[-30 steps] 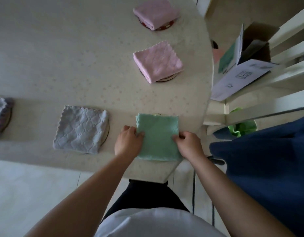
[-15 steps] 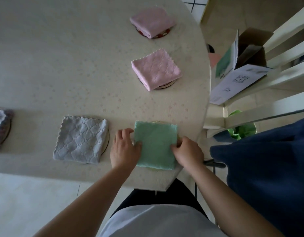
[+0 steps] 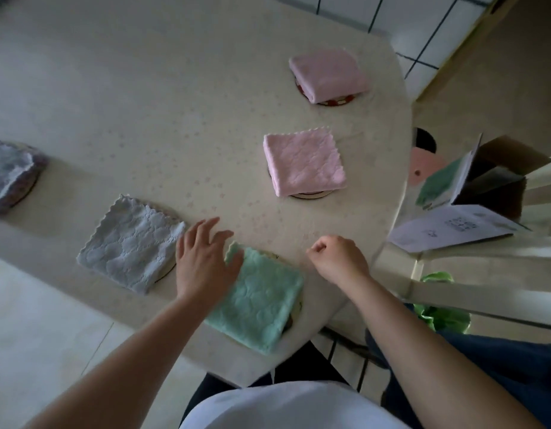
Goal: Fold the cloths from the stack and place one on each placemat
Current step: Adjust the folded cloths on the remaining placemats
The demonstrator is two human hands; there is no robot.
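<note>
Now green cloth [image 3: 258, 300] flat, corner pointing toward table edge

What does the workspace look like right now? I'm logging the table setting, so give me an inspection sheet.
Surface: pale speckled table.
Job's things: folded green cloth, folded grey cloth, two folded pink cloths, each on a round placemat; another greyish cloth at the left edge.
Clutter: nothing seen.
Grippers: left hand open, at the green cloth's edge; right hand curled, empty.
Cables: nothing seen.
Surroundings: open cardboard box, white chair, tiled floor.
</note>
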